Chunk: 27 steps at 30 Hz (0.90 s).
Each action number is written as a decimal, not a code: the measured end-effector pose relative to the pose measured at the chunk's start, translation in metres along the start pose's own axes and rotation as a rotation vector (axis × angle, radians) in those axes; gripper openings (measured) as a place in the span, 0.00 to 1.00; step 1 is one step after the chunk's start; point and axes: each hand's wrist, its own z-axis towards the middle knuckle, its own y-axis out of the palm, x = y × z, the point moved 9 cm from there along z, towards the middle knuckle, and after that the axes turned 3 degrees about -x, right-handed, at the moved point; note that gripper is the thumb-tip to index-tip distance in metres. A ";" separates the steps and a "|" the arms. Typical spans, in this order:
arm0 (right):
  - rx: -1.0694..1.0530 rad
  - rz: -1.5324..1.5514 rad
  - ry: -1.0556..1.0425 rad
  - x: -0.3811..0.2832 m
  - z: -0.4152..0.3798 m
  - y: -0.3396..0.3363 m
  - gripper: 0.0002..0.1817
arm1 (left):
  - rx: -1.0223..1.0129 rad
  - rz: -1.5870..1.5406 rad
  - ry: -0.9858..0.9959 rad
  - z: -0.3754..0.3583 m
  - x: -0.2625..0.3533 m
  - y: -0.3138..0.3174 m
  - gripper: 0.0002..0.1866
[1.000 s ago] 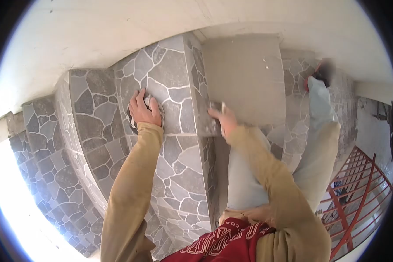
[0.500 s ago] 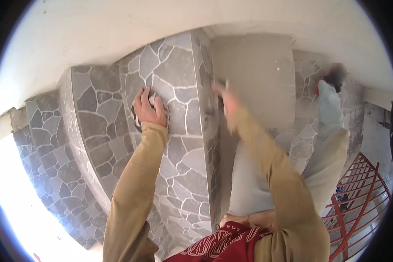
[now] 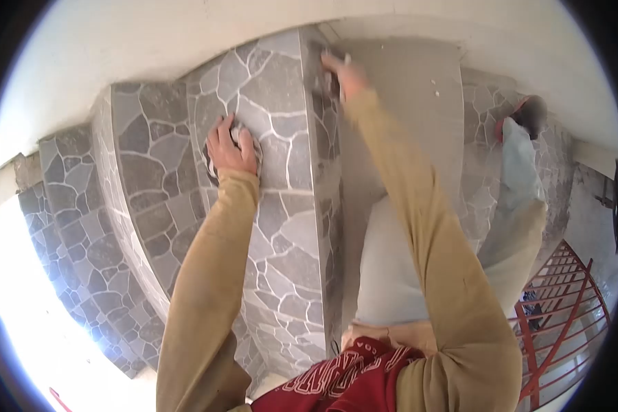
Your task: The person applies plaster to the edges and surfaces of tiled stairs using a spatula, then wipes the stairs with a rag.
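My left hand lies with bent fingers over a crumpled dark-and-white cloth, pressing it on the stone-patterned tile of a step. Up at the far end of the step's narrow side face, my right hand is closed round a dark, flattish tool. Motion blurs that tool, so its exact kind does not show. It is at or against the narrow tiled face. White joint lines run between the grey stone shapes.
More tiled steps descend on the left towards bright light. A plain grey step surface lies right of the narrow face, under my leg. A cream wall borders the top. Red metal bars stand at lower right.
My right hand has swept up along the narrow face with the dark tool, towards the wall. My left hand stays on the cloth; the whole view has shifted slightly.
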 end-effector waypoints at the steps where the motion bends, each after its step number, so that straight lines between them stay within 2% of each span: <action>1: -0.093 -0.047 0.000 -0.018 0.005 0.009 0.57 | 0.007 -0.001 0.008 0.001 0.000 -0.001 0.24; 2: -0.081 -0.054 0.016 0.012 0.002 -0.003 0.57 | 0.018 -0.005 0.019 -0.001 -0.002 -0.002 0.24; 4: 0.215 -0.135 -0.130 0.056 -0.004 -0.050 0.23 | 0.023 0.014 0.001 -0.005 -0.005 -0.001 0.23; 5: 0.211 -0.060 -0.102 0.078 -0.065 -0.049 0.33 | 0.036 0.043 0.003 -0.002 -0.005 -0.001 0.23; 6: 0.186 -0.243 -0.086 0.069 -0.144 -0.032 0.50 | 0.046 0.033 -0.006 0.001 -0.006 -0.001 0.23; 8: 0.102 -0.794 -0.250 0.089 -0.196 -0.079 0.42 | 0.042 0.029 -0.006 -0.003 -0.007 -0.002 0.23; 9: 0.110 -0.797 -0.248 0.081 -0.206 -0.071 0.42 | 0.037 0.021 -0.006 -0.003 -0.005 -0.001 0.23; 11: 0.300 -0.914 -0.276 0.044 -0.223 -0.048 0.32 | 0.059 0.026 -0.013 -0.006 -0.004 -0.004 0.23; 12: 0.219 -0.805 -0.378 0.032 -0.212 -0.043 0.29 | 0.065 0.024 -0.029 -0.006 -0.005 -0.004 0.23; 13: 0.224 -0.804 -0.388 0.026 -0.220 -0.036 0.29 | 0.070 0.018 -0.021 -0.006 -0.006 -0.004 0.23; 15: 0.314 -1.043 -0.165 0.030 -0.244 -0.023 0.26 | 0.084 0.024 -0.001 -0.005 -0.009 -0.002 0.23; 16: 0.286 -1.090 -0.357 0.041 -0.264 -0.005 0.23 | 0.084 0.008 0.008 -0.003 -0.009 -0.002 0.23; 17: 0.256 -1.263 -0.794 0.055 -0.283 0.016 0.22 | 0.088 0.018 0.004 -0.003 -0.009 -0.002 0.23; 19: 0.280 -1.061 -0.556 0.080 -0.274 0.008 0.22 | 0.082 0.027 -0.001 -0.004 -0.007 0.001 0.23; 20: 0.283 -1.063 -0.550 0.080 -0.257 0.002 0.22 | 0.084 0.023 -0.015 -0.003 -0.005 -0.002 0.23; 22: 0.299 -1.239 0.047 0.109 -0.197 -0.034 0.22 | 0.089 0.031 -0.041 -0.013 -0.011 -0.005 0.23; 23: 0.298 -1.230 0.031 0.107 -0.207 -0.024 0.22 | 0.093 0.045 -0.034 -0.010 -0.014 -0.003 0.23; 25: 0.290 -0.956 -0.478 0.088 -0.265 0.004 0.19 | 0.058 0.055 -0.015 -0.004 -0.016 0.006 0.22; 27: 0.319 -0.912 -0.481 0.092 -0.270 -0.003 0.19 | 0.047 0.027 -0.057 -0.004 -0.012 0.001 0.23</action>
